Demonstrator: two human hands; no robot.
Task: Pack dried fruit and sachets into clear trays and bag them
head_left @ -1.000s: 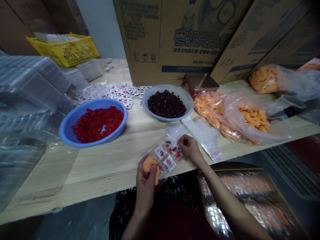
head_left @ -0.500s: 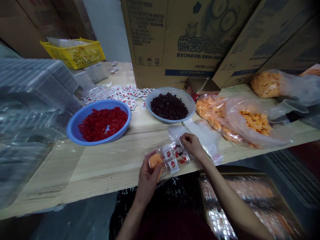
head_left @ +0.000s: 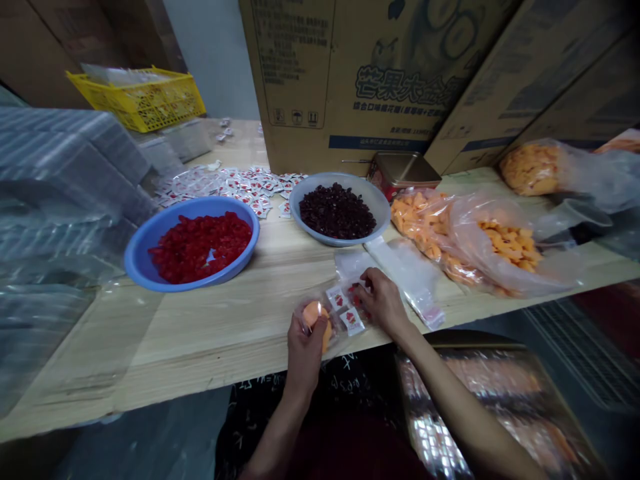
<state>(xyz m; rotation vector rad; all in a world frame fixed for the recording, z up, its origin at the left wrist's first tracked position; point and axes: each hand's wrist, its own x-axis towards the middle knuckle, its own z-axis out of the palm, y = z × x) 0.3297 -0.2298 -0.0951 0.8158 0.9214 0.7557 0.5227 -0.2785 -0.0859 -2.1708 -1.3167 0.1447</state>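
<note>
A small clear plastic bag (head_left: 341, 311) lies at the front edge of the wooden table (head_left: 210, 333), holding an orange piece, small white-and-red sachets and some red bits. My left hand (head_left: 306, 350) grips the bag's near end around the orange piece (head_left: 317, 313). My right hand (head_left: 381, 301) pinches the bag's far end, fingers closed on the plastic. Under and beyond my right hand lies a stack of clear bags (head_left: 407, 270).
A blue bowl of red candied fruit (head_left: 193, 243) and a grey bowl of dark dried fruit (head_left: 339, 210) stand behind. Loose sachets (head_left: 235, 183), plastic bags of orange pieces (head_left: 480, 240), a tin (head_left: 400, 170), cardboard boxes (head_left: 350, 73) and a yellow basket (head_left: 143, 100) crowd the back.
Both hands have drawn closer together along the bag, which now looks shorter and more bunched. The right hand has slid down over the sachets. The view has shifted slightly.
</note>
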